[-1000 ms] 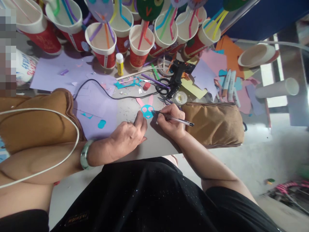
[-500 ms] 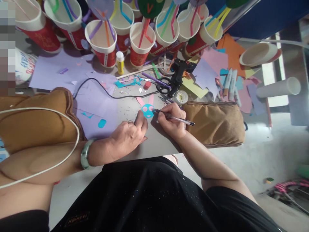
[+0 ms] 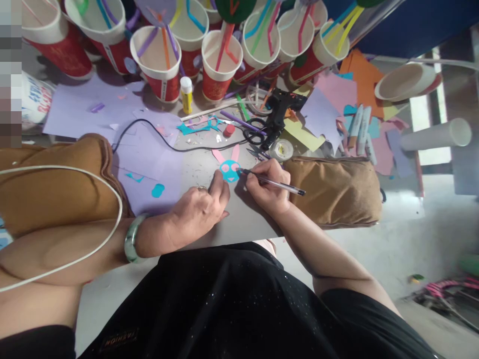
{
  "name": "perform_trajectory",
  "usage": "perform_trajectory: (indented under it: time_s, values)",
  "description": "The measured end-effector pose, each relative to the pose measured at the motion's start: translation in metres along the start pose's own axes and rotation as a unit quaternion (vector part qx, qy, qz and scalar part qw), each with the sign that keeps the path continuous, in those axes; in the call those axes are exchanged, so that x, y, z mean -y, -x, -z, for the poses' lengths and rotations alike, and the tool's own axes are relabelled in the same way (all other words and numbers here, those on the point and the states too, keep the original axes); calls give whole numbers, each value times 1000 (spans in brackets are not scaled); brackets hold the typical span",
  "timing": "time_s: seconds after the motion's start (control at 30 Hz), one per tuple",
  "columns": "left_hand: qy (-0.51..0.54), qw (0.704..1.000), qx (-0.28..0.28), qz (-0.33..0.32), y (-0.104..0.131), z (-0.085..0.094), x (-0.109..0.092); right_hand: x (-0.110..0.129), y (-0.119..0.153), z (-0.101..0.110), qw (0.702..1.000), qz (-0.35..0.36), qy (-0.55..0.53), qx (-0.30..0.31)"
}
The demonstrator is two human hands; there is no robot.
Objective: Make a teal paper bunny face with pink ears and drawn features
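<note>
A blue paper rabbit face with pink ears, eyes and mouth lies flat on the table in front of me. My left hand presses its fingertips on the lower left edge, holding it down, fingers bent and close together. In my right hand is a pen, pinched between thumb and fingers. The pen's tip meets the right edge of the face, near the right eye; any fresh mark there is too small to make out.
Red paper cups holding coloured straws line the back. A glue stick, a black glue gun, scissors and tape lie nearer. Brown pouches flank my hands. Purple paper covers the left; markers lie right.
The view has shifted very slightly. Both hands, the pen and the rabbit face hold nearly the same positions, with the pen still at the right side of the face.
</note>
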State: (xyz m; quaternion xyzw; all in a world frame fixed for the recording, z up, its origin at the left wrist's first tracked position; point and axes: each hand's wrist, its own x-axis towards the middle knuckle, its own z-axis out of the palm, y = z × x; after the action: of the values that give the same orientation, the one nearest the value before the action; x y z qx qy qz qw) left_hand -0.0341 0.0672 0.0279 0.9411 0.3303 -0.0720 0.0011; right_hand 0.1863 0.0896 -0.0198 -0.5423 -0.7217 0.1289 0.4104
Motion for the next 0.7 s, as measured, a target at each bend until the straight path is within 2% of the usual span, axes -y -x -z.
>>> perform_trajectory:
  time_s: [0.27,0.47,0.7]
  values:
    - [-3,1000,6,-1,0,-3,0,1,0,-1,1000,-3,-1,-3]
    - [-21,1000,2,-13,-1,2,1,1,0,0,1000,1,13,-3]
    - [26,1000,16,1,-1,0,1,2,0,0,1000,24,-3,-13]
